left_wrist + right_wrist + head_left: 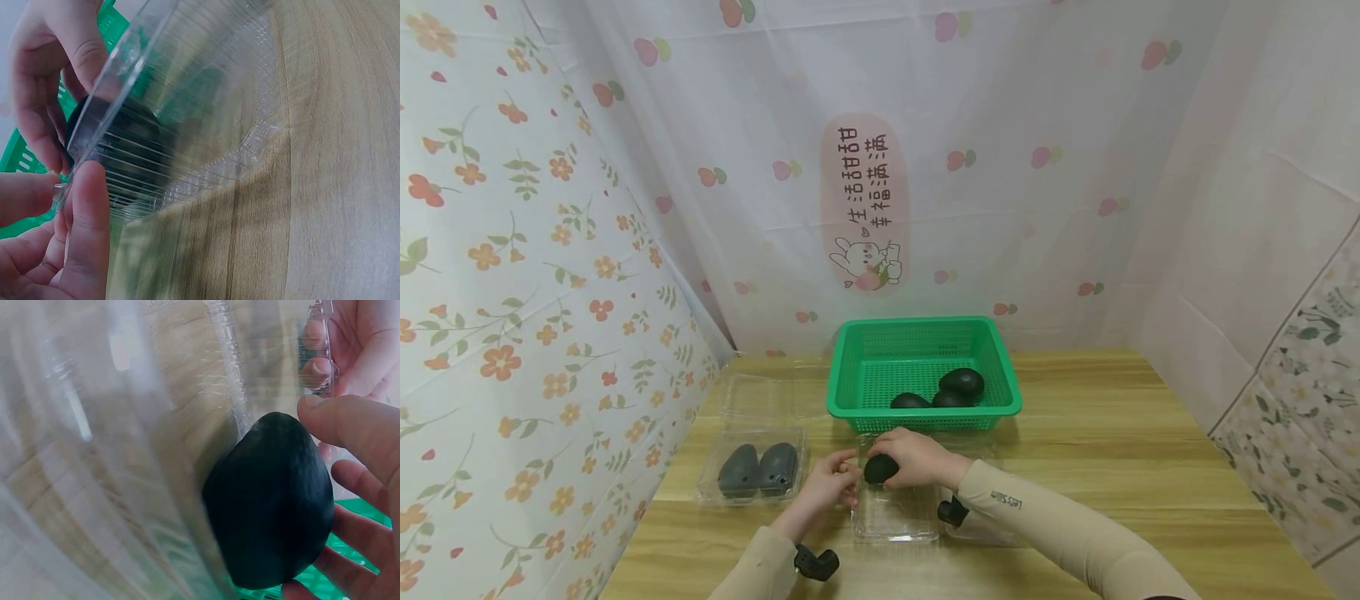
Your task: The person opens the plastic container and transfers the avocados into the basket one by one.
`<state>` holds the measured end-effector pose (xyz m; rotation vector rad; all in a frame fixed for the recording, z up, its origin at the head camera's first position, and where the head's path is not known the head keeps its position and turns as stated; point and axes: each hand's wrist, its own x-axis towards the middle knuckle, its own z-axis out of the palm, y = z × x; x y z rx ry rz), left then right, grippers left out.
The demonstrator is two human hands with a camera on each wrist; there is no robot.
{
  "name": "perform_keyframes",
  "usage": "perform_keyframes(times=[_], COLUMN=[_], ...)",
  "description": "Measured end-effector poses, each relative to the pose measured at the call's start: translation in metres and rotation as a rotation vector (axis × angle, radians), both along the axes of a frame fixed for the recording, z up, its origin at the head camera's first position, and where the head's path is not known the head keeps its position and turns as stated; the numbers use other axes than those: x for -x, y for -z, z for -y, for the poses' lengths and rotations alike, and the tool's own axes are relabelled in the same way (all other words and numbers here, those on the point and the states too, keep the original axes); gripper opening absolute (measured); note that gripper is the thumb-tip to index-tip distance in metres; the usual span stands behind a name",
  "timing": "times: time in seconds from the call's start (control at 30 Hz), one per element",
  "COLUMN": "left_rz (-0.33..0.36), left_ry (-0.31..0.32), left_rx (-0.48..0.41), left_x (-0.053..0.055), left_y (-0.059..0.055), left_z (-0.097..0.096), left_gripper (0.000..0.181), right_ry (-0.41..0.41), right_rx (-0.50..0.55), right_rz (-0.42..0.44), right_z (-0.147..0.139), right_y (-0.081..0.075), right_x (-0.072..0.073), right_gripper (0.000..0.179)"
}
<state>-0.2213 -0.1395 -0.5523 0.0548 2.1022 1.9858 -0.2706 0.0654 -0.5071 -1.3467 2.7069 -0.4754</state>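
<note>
My right hand (913,458) holds a dark, pear-shaped avocado (269,506) inside the near clear plastic container (895,518), at its far left corner. In the right wrist view, thumb and fingers curve round the avocado's side. With thumb and fingertips, my left hand (829,483) pinches the left rim of that same container. The left wrist view shows the avocado (125,144) through the ribbed plastic wall. A second clear container (707,496), to the left, has two avocados (758,471) lying side by side in it.
Behind the hands stands a green perforated basket (925,413) with several avocados (962,382) at its front right. More clear plastic (985,532) lies under the right forearm. Black wrist devices (816,564) sit on both wrists. A printed curtain (737,208) hangs behind the wooden table (1097,467).
</note>
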Motion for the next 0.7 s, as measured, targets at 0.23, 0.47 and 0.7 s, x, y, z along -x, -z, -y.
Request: perform_keyframes(times=[0.23, 0.47, 0.7], left_rz=[0.003, -0.004, -0.003], left_ry=[0.000, -0.010, -0.015], left_rx=[-0.003, 0.020, 0.015], left_x=[-0.0011, -0.0030, -0.0023], left_y=[-0.0017, -0.0045, -0.0032], left_z=[-0.0003, -0.0016, -0.0017], left_gripper=[0.052, 0.051, 0.051], right_ry=[0.001, -0.006, -0.020], right_rx=[-0.013, -0.029, -0.029], right_rz=[-0.010, -0.032, -0.007], right_z=[0.0000, 0.0006, 0.0016], right_y=[0.0006, -0.0006, 0.0002], right_x=[0.0006, 0.0006, 0.0013], right_gripper=[0.045, 0.045, 0.047])
